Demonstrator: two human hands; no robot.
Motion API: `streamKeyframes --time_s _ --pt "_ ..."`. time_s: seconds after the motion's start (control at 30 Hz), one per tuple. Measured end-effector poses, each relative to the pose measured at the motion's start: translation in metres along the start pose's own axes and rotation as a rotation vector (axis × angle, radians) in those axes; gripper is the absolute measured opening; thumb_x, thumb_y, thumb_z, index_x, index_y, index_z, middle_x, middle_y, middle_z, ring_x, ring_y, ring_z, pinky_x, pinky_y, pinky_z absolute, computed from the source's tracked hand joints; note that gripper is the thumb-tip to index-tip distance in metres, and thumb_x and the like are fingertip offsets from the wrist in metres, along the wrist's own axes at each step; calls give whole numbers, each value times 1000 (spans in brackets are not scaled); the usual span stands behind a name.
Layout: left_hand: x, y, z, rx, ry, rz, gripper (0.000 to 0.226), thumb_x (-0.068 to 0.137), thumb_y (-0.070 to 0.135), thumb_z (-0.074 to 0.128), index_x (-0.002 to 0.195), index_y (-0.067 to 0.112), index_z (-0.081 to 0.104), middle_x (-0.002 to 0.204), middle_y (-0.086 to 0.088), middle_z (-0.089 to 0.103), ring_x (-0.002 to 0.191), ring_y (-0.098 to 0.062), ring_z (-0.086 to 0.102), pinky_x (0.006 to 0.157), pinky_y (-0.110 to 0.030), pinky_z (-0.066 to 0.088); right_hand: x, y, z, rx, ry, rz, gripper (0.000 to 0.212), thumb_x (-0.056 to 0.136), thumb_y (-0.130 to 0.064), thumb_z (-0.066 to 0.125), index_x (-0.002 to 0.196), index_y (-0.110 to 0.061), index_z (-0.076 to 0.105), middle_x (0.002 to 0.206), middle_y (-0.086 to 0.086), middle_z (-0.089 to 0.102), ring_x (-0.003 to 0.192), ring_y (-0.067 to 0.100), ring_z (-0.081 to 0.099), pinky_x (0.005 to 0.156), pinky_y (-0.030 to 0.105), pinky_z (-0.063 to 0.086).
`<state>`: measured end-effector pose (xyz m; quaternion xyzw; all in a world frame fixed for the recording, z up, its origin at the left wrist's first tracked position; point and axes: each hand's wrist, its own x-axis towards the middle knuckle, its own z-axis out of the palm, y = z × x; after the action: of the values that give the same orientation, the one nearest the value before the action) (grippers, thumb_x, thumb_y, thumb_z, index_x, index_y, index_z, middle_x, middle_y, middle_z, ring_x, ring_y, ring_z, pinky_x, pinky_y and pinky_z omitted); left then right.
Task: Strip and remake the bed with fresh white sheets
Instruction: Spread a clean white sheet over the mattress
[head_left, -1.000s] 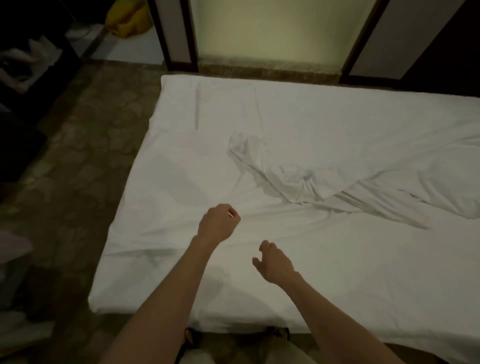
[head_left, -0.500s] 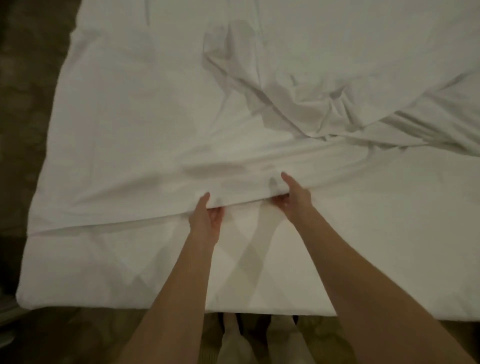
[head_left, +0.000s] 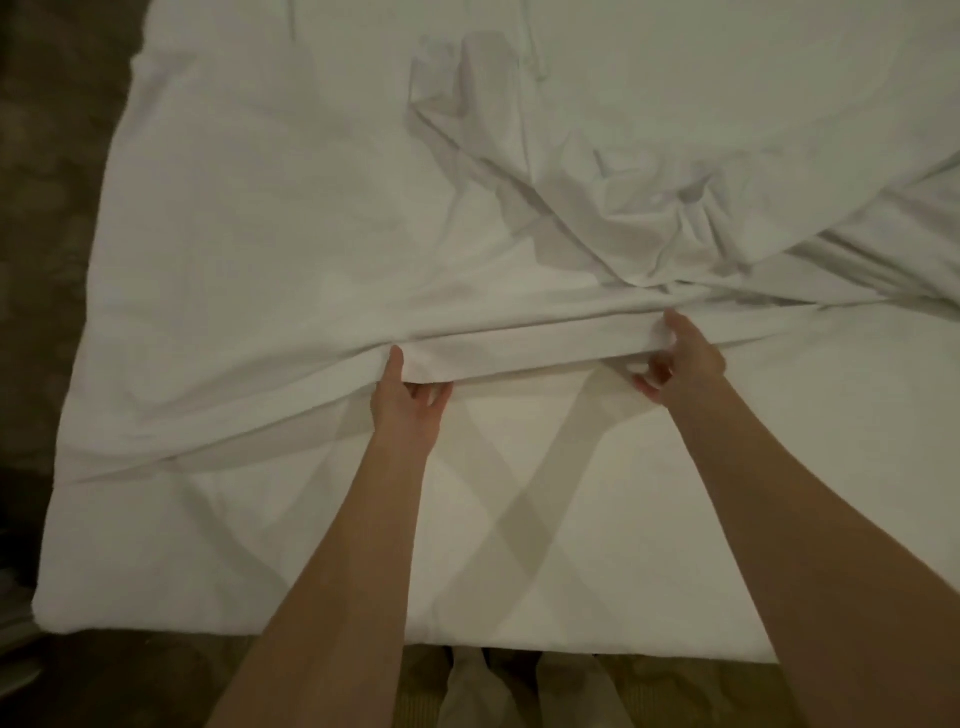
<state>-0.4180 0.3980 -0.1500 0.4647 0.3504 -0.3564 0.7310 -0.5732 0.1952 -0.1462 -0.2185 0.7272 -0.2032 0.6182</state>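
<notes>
A white sheet (head_left: 291, 270) lies loose over the bed, bunched into folds at the upper right. Its near edge runs as a raised fold across the middle of the bed. My left hand (head_left: 408, 402) grips that edge, fingers tucked under the cloth and thumb on top. My right hand (head_left: 678, 366) pinches the same edge further right, fingers curled round the fold. Below the edge, the mattress's white cover (head_left: 597, 519) lies flat and bare, crossed by the shadows of my arms.
The bed's near edge (head_left: 571, 649) runs along the bottom, with my feet on patterned floor just below it. Dark patterned floor (head_left: 47, 208) borders the bed on the left. The bed's near left corner (head_left: 47, 613) is rounded.
Both hands went down from above the bed and took hold of the sheet's near edge. Since half a second ago they have spread further apart along that edge, and my view has tilted down.
</notes>
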Motion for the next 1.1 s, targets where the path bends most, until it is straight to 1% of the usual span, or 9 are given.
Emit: streamKeyframes --time_s 0.1,0.23,0.4,0.6,0.77,0.87,0.97,1.03,1.1 --pt "5 -6 9 11 1 -72 10 95 20 58 101 13 59 99 -8 64 85 -22 63 93 -41 50 15 -2 -23 9 117 -105 25 86 -28 67 107 -17 59 79 -3 52 63 11 47 51 29 45" --pt "11 -21 21 11 -57 -79 33 94 15 60 126 9 55 111 -9 66 96 -23 65 83 -38 53 16 3 -37 102 48 -86 15 86 -25 67 80 -18 55 70 -3 52 53 9 46 55 26 46" --pt "9 -45 11 -64 15 22 50 90 8 64 138 12 49 131 -10 60 112 -22 61 71 -28 60 22 -12 -8 257 -364 54 24 87 -27 68 106 -16 59 108 9 64 95 28 62 82 47 53" --pt "-7 -66 -23 -47 -27 37 45 92 3 58 136 10 51 132 -12 58 114 -22 60 69 -27 60 46 19 -42 226 -199 -17 32 79 -13 76 109 -7 64 116 10 67 104 27 65 75 48 55" --pt "-33 -73 -71 30 3 17 39 92 1 56 128 18 56 124 -5 63 98 -12 66 67 -24 59 15 92 -104 309 -83 22 6 82 -3 70 79 -6 67 76 1 74 79 17 67 53 28 56" --pt "-40 -59 -95 61 36 -12 41 89 2 61 128 14 58 123 -8 65 102 -19 66 70 -27 59 0 103 -116 304 -173 93 6 74 -6 76 74 -12 75 85 4 72 70 16 71 49 28 55" --pt "-27 -40 -90 10 7 10 40 87 17 64 127 13 60 125 -10 65 110 -23 64 90 -36 55 13 72 -110 302 -333 68 54 61 -22 89 109 -14 65 107 12 66 91 22 68 62 26 59" --pt "-16 -36 -86 -18 43 51 44 91 22 60 133 11 55 132 -11 59 121 -26 57 106 -43 43 28 60 -109 320 -275 1 103 33 -36 98 125 -10 59 120 13 64 101 20 68 80 33 57" --pt "-10 -40 -88 -12 94 63 43 95 21 57 136 10 53 136 -11 56 124 -27 54 106 -45 42 44 66 -118 344 -115 -59 120 13 -38 97 123 -6 60 117 11 66 96 18 70 85 40 56"
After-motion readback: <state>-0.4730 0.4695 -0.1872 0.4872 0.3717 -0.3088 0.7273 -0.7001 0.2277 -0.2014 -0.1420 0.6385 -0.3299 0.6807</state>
